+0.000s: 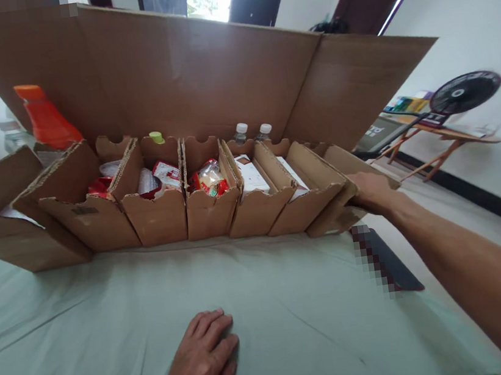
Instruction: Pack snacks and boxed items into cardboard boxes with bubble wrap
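My left hand [203, 359] lies palm down on the pale green sheet [283, 294], fingers loosely together and holding nothing. At the far right, my right hand [371, 189] reaches to the rightmost cardboard bin [335, 216]. Its fingers are hidden behind the bin's side, so I cannot see what they touch. Several open cardboard bins [157, 218] stand side by side in a row. One has a red and clear food packet [212, 179], another a red and white packet [168, 175]. White boxes [251, 175] show in bins towards the right.
A tall cardboard panel [198, 71] rises behind the bins. Behind the row stand an orange bottle [50, 118] and clear bottles with white caps [240, 130]. A dark flat device [394, 261] lies at the sheet's right edge. A fan [464, 92] stands by a wooden table [455, 131].
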Demonstrator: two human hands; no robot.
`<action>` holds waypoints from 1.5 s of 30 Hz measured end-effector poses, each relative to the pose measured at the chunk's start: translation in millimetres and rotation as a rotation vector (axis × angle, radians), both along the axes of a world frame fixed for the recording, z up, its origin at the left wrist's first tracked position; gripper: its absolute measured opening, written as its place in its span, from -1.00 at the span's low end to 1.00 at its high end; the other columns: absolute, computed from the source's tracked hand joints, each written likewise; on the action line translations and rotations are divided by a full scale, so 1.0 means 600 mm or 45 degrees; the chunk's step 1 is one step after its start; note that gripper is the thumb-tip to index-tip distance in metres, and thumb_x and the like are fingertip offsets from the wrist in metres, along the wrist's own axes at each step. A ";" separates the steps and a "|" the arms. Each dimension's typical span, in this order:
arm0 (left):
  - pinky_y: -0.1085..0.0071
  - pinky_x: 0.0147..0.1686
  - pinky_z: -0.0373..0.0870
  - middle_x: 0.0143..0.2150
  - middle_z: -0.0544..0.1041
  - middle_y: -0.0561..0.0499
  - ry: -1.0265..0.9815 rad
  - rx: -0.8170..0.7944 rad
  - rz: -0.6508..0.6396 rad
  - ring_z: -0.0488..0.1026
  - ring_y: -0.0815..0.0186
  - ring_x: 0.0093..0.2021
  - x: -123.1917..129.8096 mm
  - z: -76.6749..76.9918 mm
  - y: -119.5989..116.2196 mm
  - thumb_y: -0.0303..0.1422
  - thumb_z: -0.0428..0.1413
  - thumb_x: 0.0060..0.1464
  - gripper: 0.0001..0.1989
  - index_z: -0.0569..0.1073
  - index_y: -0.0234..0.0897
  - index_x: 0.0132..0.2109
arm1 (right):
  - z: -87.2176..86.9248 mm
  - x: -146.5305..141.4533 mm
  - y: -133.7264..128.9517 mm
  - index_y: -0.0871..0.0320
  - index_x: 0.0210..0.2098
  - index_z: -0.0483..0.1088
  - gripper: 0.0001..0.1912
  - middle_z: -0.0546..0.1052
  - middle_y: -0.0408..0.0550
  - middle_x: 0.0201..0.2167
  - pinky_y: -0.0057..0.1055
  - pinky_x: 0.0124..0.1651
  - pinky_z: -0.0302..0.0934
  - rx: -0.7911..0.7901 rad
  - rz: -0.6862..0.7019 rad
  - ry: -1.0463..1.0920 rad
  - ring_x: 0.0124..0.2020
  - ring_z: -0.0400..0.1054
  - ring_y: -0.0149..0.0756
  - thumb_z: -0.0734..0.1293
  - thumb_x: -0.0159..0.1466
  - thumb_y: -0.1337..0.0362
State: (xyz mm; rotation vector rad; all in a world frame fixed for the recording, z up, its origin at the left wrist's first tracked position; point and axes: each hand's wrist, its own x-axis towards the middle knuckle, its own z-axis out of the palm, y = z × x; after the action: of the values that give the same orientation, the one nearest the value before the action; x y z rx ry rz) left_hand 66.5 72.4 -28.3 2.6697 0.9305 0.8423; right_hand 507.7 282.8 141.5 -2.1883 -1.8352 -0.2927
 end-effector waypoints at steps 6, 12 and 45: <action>0.08 0.07 0.59 0.14 0.60 -0.21 -0.176 -0.070 0.099 0.55 0.01 0.15 -0.006 -0.022 -0.010 -0.49 0.07 0.20 -0.71 0.55 -0.21 0.02 | 0.121 -0.012 -0.129 0.16 -0.44 0.47 -0.85 0.58 0.28 -0.12 -0.16 -0.08 0.22 0.183 -0.231 -0.116 -0.04 0.46 -0.02 0.37 0.23 0.25; 0.06 0.11 0.55 0.15 0.60 -0.20 -0.509 -0.509 0.214 0.56 0.03 0.14 -0.020 -0.018 0.002 -0.27 0.13 0.26 -0.75 0.62 -0.17 -0.01 | 0.102 -0.133 -0.305 0.11 -0.39 0.52 -0.74 0.60 0.01 -0.20 -0.27 -0.07 0.32 0.424 0.304 0.586 -0.16 0.46 -0.15 0.42 0.17 0.03; 0.46 -0.50 0.30 -0.44 0.54 0.06 -1.589 -2.032 0.036 0.39 0.36 -0.54 -0.016 0.102 -0.034 -0.32 0.29 -0.31 -0.59 0.57 -0.25 -0.18 | -0.216 -0.410 -0.408 0.02 0.42 0.09 0.09 0.52 0.13 0.17 0.00 0.23 0.31 -0.582 0.549 2.035 0.16 0.45 0.03 0.58 0.05 -0.12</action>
State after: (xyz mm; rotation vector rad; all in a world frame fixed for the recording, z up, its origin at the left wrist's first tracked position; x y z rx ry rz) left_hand 56.7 52.2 32.9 0.5563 0.6760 0.8802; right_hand 261.9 38.0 12.0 -1.1918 -1.2202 1.5655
